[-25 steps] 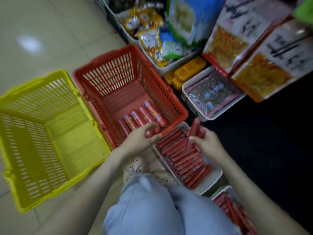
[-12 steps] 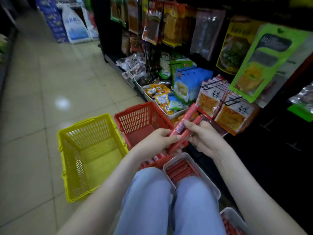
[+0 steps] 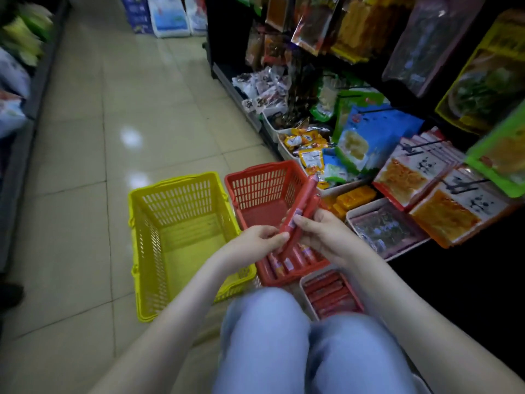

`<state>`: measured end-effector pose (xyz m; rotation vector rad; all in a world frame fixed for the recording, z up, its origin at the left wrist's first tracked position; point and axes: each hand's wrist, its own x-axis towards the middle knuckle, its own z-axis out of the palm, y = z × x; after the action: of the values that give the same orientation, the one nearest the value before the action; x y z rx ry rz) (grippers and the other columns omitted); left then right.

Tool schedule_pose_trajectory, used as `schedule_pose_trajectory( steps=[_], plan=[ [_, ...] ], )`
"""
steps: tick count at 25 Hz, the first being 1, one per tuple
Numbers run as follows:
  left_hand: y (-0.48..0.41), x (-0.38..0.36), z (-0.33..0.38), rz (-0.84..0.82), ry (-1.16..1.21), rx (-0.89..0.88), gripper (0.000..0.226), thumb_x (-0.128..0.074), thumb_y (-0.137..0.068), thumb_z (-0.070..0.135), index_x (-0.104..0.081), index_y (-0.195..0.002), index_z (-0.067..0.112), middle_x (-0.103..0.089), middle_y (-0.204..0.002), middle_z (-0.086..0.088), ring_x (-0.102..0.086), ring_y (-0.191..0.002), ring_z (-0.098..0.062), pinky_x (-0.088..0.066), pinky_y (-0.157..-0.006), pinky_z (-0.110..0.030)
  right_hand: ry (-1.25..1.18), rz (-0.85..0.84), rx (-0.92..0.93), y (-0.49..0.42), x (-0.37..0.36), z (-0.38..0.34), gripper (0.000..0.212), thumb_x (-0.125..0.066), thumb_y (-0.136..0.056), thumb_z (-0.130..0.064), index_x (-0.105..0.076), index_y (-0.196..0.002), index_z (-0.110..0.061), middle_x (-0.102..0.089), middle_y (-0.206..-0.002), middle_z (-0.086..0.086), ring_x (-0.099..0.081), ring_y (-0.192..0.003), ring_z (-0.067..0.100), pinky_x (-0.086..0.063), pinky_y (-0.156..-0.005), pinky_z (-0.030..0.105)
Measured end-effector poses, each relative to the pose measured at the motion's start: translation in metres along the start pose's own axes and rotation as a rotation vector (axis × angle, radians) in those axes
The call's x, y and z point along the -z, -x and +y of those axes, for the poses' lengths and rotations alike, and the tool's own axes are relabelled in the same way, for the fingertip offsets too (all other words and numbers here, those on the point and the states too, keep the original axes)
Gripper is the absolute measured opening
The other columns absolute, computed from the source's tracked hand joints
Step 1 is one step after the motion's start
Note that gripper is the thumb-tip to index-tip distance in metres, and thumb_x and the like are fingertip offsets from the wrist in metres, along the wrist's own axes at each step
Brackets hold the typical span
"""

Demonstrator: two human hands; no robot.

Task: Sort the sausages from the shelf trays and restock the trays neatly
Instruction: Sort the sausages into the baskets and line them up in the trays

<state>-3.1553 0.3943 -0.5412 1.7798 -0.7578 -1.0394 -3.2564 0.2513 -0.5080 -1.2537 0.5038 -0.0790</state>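
Red sausages (image 3: 305, 200) gripped tilted between both hands (image 3: 255, 243) (image 3: 322, 237).

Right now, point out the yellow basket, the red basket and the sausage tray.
yellow basket (image 3: 184, 251), head view, bare floor inside.
red basket (image 3: 264, 180), head view, far slatted wall.
sausage tray (image 3: 307, 298), head view, left rim.

Glossy beige tiled floor (image 3: 85, 115) runs beside dark snack shelving (image 3: 224, 35).
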Motion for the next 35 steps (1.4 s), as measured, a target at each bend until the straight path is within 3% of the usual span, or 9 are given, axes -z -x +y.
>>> schedule_pose_trajectory(
  steps=[2, 4, 6, 9, 12, 16, 21, 27, 35],
  plan=[
    [-0.037, 0.026, -0.036, 0.232, -0.105, 0.042, 0.041, -0.053, -0.091, 0.049, -0.066, -0.11, 0.015, -0.069, -0.105, -0.002, -0.062, -0.1, -0.017, -0.046, -0.092, -0.031, 0.03, 0.018, -0.053, -0.056, 0.009, 0.011, 0.007, -0.052, -0.094, -0.007, -0.056, -0.09, -0.01, -0.064, -0.078, 0.003, -0.064, -0.07, 0.014, -0.056, -0.068, 0.035],
    [-0.072, 0.054, -0.078, 0.527, -0.304, 0.086, 0.039, -0.048, -0.098, 0.037, -0.058, -0.125, 0.011, -0.063, -0.124, -0.007, -0.055, -0.117, -0.022, -0.04, -0.095, -0.031, 0.106, 0.068, -0.111, -0.116, 0.02, 0.029, 0.008, -0.055, -0.093, -0.008, -0.057, -0.087, -0.012, -0.063, -0.076, 0.004, -0.062, -0.064, 0.014, -0.054, -0.064, 0.034],
    [-0.116, 0.074, -0.123, 0.61, -0.509, 0.106, 0.045, -0.048, -0.098, 0.035, -0.05, -0.134, 0.009, -0.055, -0.135, -0.011, -0.048, -0.126, -0.027, -0.036, -0.102, -0.036, 0.235, 0.138, -0.166, -0.188, 0.035, 0.063, 0.009, -0.058, -0.092, -0.005, -0.061, -0.086, -0.012, -0.064, -0.076, 0.006, -0.062, -0.065, 0.015, -0.054, -0.064, 0.032],
    [-0.185, 0.09, -0.178, 0.562, -0.657, 0.07, 0.065, -0.034, -0.093, 0.052, -0.04, -0.144, 0.012, -0.039, -0.149, -0.01, -0.033, -0.14, -0.026, -0.027, -0.112, -0.043, 0.395, 0.146, -0.279, -0.294, 0.057, 0.139, 0.005, -0.062, -0.089, -0.007, -0.063, -0.087, -0.011, -0.063, -0.086, 0.014, -0.059, -0.077, 0.025, -0.051, -0.074, 0.043],
    [-0.228, 0.1, -0.219, 0.547, -0.641, 0.03, 0.075, -0.02, -0.087, 0.061, -0.026, -0.15, 0.021, -0.017, -0.158, 0.0, -0.012, -0.147, -0.019, -0.007, -0.118, -0.04, 0.545, 0.136, -0.357, -0.368, 0.063, 0.209, 0.005, -0.064, -0.087, -0.007, -0.064, -0.092, -0.009, -0.06, -0.084, 0.012, -0.056, -0.076, 0.022, -0.043, -0.062, 0.029],
    [-0.248, 0.106, -0.243, 0.541, -0.72, -0.022, 0.075, -0.035, -0.087, 0.064, -0.015, -0.151, 0.031, 0.002, -0.16, -0.001, 0.004, -0.148, -0.016, 0.007, -0.117, -0.036, 0.808, 0.13, -0.362, -0.423, 0.056, 0.258, 0.02, -0.064, -0.087, -0.012, -0.068, -0.104, -0.001, -0.068, -0.1, 0.014, -0.063, -0.096, 0.026, -0.034, -0.063, 0.026],
    [-0.266, 0.112, -0.247, 0.568, -0.617, -0.069, 0.075, -0.053, -0.08, 0.058, -0.027, -0.146, 0.033, -0.003, -0.161, -0.006, 0.004, -0.148, -0.019, 0.008, -0.119, -0.037, 0.929, 0.048, -0.428, -0.457, 0.051, 0.295, 0.028, -0.063, -0.088, -0.015, -0.063, -0.112, -0.001, -0.067, -0.109, 0.022, -0.062, -0.104, 0.035, -0.041, -0.078, 0.033],
    [-0.265, 0.113, -0.251, 0.559, -0.573, -0.079, 0.071, -0.052, -0.082, 0.058, -0.029, -0.144, 0.034, -0.001, -0.161, -0.005, 0.004, -0.148, -0.02, 0.004, -0.118, -0.045, 0.904, 0.078, -0.352, -0.447, 0.058, 0.303, 0.03, -0.061, -0.086, -0.01, -0.061, -0.116, -0.004, -0.067, -0.112, 0.018, -0.061, -0.106, 0.033, -0.042, -0.083, 0.03],
    [-0.251, 0.106, -0.239, 0.597, -0.712, -0.021, 0.075, -0.04, -0.083, 0.061, -0.024, -0.15, 0.03, -0.011, -0.159, -0.012, -0.004, -0.147, -0.027, -0.005, -0.117, -0.046, 0.547, 0.167, -0.002, -0.387, 0.055, 0.233, 0.045, -0.065, -0.085, -0.005, -0.058, -0.128, -0.014, -0.067, -0.114, 0.0, -0.064, -0.104, 0.015, -0.05, -0.091, 0.027]
  ],
)
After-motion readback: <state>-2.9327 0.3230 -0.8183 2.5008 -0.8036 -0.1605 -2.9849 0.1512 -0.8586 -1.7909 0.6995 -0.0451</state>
